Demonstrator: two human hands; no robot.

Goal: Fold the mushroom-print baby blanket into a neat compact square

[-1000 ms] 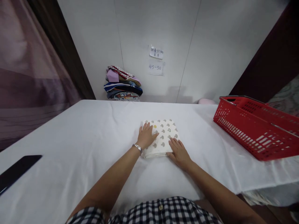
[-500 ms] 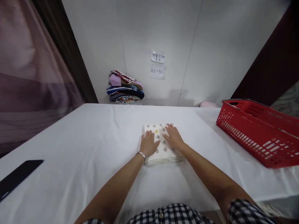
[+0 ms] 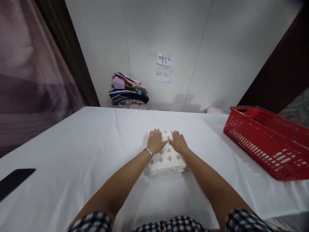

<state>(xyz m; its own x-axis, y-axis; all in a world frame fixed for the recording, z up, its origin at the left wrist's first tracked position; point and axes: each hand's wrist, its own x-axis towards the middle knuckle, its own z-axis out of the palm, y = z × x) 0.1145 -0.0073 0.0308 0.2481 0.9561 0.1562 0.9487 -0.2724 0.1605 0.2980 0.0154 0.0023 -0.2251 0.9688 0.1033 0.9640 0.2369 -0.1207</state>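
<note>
A red basket (image 3: 267, 141), stacked clothes (image 3: 128, 91), a dark phone (image 3: 13, 180) and wall notes (image 3: 164, 67)

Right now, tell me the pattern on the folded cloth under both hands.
The folded cream cloth has small grey mushroom-like shapes scattered over it, clearest in the head view.

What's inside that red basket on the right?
The red basket shows only its slotted walls and metal handles; its floor is hidden behind the near wall, so any contents cannot be seen.

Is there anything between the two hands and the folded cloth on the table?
No, nothing visible. The left hand and right hand lie flat, side by side, directly on the far part of the folded cloth, on the white table. The red basket stands apart to the right.
</note>
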